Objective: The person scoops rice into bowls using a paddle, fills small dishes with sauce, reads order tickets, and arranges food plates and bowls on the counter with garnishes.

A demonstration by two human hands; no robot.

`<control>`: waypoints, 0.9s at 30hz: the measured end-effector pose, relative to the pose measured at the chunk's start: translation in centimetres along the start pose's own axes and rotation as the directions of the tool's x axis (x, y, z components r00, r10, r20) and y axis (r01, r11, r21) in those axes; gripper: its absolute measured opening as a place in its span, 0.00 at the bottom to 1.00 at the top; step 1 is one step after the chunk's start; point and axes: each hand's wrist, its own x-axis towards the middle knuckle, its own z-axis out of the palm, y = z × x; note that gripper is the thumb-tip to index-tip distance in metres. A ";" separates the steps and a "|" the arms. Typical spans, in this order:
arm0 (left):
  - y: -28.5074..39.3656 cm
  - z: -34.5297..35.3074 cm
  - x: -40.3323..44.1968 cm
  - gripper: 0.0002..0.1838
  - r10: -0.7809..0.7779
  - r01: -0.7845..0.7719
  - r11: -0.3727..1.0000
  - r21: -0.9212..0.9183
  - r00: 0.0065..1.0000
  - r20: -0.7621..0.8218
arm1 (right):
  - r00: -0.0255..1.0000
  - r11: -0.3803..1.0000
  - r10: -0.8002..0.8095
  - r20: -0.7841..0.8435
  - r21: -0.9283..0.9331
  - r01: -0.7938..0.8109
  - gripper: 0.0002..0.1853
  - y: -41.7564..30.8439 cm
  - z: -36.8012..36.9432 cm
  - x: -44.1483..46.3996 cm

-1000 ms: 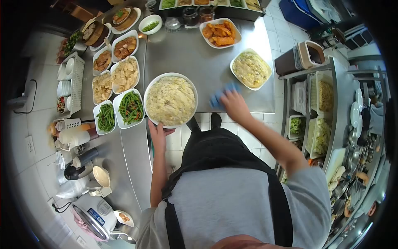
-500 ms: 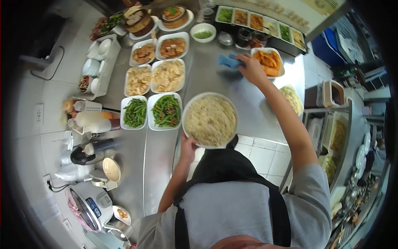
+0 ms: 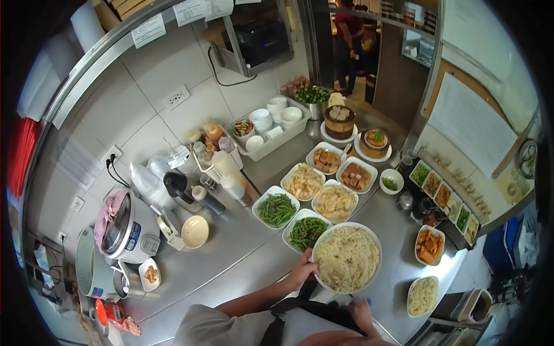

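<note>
Fingers of my left hand (image 3: 302, 272) grip the left rim of a large round white bowl (image 3: 348, 258) filled with fried rice. Below the bowl, low in the view, is my right hand (image 3: 360, 314), somewhat blurred. A small bit of blue cloth (image 3: 370, 301) shows at its fingers; most of the cloth is hidden. Touching or nearly touching the big bowl is a white dish of green beans (image 3: 307, 232). Farther right on the steel counter, a smaller dish of fried rice (image 3: 423, 296) sits below a dish of orange food (image 3: 430, 245).
Behind the bowl are dishes of pale food (image 3: 334, 200) and browned meat (image 3: 356, 175), with bamboo steamers (image 3: 339, 122) beyond. Sauce bottles (image 3: 232, 183), a cream bowl (image 3: 195, 232) and a rice cooker (image 3: 131, 233) stand left. A person (image 3: 348, 43) is visible through the doorway.
The view has swung left. My right hand has come back from beside the orange food to below the large bowl. My left hand still grips that bowl's rim.
</note>
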 end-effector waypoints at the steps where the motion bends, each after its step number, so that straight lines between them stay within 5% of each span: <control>1: 0.1 0.7 0.7 0.27 -0.020 0.019 1.000 0.012 0.999 0.027 | 0.997 0.991 0.080 0.012 0.107 -0.081 0.10 1.1 1.2 -3.6; 4: -0.6 2.6 2.3 0.26 -0.088 0.085 0.995 0.045 0.992 0.092 | 0.854 0.757 0.516 -0.060 0.498 -0.423 0.07 4.9 2.1 -11.0; 7: -4.0 2.7 5.5 0.29 -0.124 0.110 0.988 0.104 0.984 0.132 | 0.412 0.265 0.909 0.060 0.681 -0.683 0.11 9.1 4.1 -15.6; 10: -2.6 3.8 5.3 0.30 -0.251 0.219 0.952 0.214 0.958 0.140 | 0.381 0.487 0.873 -0.304 0.577 -0.656 0.13 3.7 -7.0 -9.7; 12: -3.1 3.0 6.8 0.34 -0.283 0.222 0.934 0.279 0.937 0.203 | 0.364 0.528 0.850 -0.382 0.619 -0.582 0.15 3.1 -10.0 -6.5; 16: -2.2 1.9 8.5 0.28 -0.293 0.141 0.881 0.452 0.912 0.287 | 0.453 0.760 0.642 -0.618 0.438 -0.480 0.11 6.6 -13.9 -0.5; 17: -1.5 1.9 8.6 0.25 -0.285 0.104 0.860 0.500 0.910 0.302 | 0.455 0.832 0.552 -0.698 0.492 -0.254 0.10 5.7 -15.8 2.2; 18: -1.7 1.6 9.1 0.20 -0.259 0.067 0.801 0.595 0.935 0.243 | 0.553 0.822 0.569 -0.609 0.435 -0.366 0.10 8.9 -15.5 2.9; 22: -0.2 2.9 8.3 0.16 -0.052 -0.161 0.585 0.795 0.971 0.235 | 0.723 0.876 0.428 -0.543 0.446 -0.184 0.15 13.2 -15.7 10.9; 27: 0.8 4.0 10.4 0.12 0.231 -0.474 0.306 0.826 0.878 0.419 | 0.965 0.889 0.259 -0.045 0.403 -0.220 0.19 16.8 -12.0 19.9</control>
